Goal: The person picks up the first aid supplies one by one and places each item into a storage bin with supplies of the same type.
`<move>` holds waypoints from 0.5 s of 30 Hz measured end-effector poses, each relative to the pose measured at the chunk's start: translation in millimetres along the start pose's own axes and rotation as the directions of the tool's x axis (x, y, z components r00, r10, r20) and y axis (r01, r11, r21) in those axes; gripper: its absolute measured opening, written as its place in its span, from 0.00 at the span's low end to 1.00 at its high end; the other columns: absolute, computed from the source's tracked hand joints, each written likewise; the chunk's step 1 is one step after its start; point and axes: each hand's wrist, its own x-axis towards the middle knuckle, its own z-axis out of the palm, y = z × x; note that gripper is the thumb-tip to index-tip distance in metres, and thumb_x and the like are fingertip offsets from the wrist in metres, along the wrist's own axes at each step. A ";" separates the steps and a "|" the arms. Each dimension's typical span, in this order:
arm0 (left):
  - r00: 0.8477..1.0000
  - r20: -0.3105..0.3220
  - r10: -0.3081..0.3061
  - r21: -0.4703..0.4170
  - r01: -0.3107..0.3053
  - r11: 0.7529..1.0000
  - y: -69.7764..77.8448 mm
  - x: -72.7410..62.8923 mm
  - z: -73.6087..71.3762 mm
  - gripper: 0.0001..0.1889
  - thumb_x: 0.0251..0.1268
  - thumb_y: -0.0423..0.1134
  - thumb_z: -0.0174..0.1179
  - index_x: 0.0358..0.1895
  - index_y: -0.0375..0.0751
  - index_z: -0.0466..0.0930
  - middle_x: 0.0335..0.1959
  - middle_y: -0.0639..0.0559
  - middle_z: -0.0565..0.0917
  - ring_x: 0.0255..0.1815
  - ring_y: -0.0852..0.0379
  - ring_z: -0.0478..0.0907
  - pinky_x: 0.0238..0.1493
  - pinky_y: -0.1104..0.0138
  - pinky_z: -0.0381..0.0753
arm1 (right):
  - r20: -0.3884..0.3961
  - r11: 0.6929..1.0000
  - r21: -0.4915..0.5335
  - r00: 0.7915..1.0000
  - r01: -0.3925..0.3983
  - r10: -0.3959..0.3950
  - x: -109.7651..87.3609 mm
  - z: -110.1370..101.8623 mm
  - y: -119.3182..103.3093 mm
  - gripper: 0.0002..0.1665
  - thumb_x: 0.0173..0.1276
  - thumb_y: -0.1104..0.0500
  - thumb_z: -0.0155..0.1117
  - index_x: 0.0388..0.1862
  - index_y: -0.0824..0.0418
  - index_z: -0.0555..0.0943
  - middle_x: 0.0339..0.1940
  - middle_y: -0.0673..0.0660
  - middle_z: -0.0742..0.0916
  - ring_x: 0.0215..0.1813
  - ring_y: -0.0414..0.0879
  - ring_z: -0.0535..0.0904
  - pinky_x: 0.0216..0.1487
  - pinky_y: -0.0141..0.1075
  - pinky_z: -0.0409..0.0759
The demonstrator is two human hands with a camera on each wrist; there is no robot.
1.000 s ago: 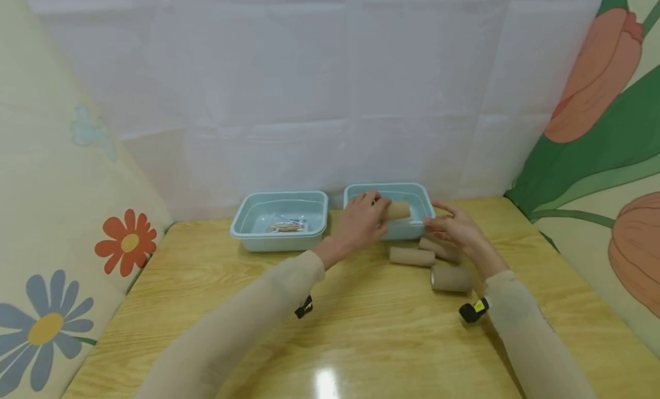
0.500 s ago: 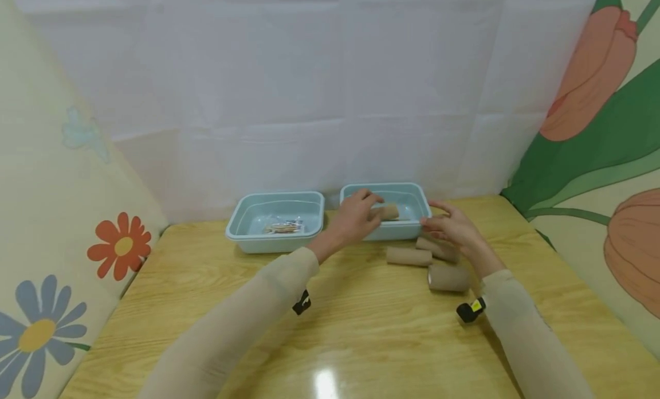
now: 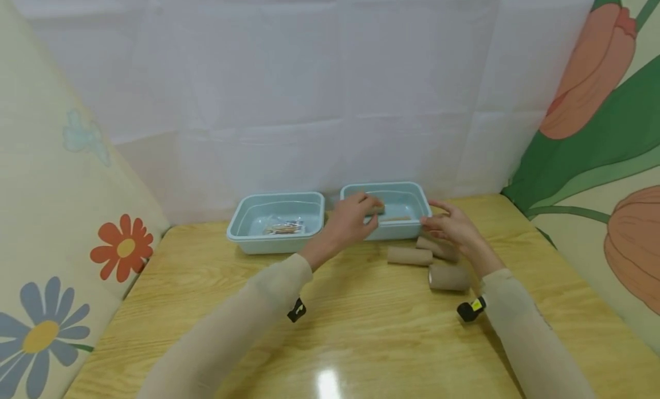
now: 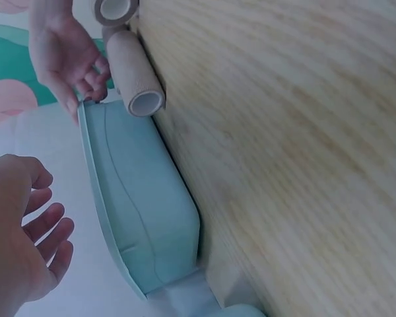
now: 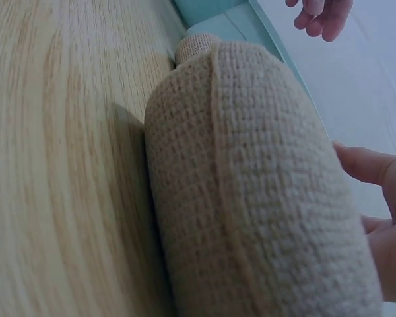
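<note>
My left hand (image 3: 352, 218) hovers at the left part of the right-hand light-blue bin (image 3: 399, 233), its fingers loosely bent. Beneath its fingertips, inside the bin, shows a tan bandage roll (image 3: 378, 209). The left wrist view shows that hand (image 4: 26, 231) with spread fingers and nothing between them. My right hand (image 3: 456, 227) grips the bin's right front corner, thumb at the rim. Beside it on the table lie more bandage rolls: a slim one (image 3: 409, 255), another (image 3: 437, 249) and a thick one (image 3: 450, 278), which fills much of the right wrist view.
A second light-blue bin (image 3: 275, 244) stands to the left, with a clear packet of thin sticks (image 3: 285, 227) inside. Both bins stand near a white cloth backdrop (image 3: 268, 101) at the back of the wooden table (image 3: 361, 330). Flower-printed panels flank the sides.
My left hand has lowered a bandage roll into the right-hand bin and let go; the roll now sits farther left. My right hand stays at the bin's corner.
</note>
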 end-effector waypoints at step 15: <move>0.992 0.056 0.116 -0.017 -0.115 0.993 35.6 -13.4 21.8 0.13 0.73 0.39 0.61 0.56 0.40 0.83 0.46 0.50 0.80 0.38 0.56 0.77 0.40 0.64 0.78 | 0.003 1.000 0.012 1.000 -0.002 0.002 -1.5 0.4 -1.5 0.47 0.73 0.61 0.68 0.83 0.62 0.54 0.46 0.55 0.86 0.45 0.45 0.85 0.49 0.35 0.82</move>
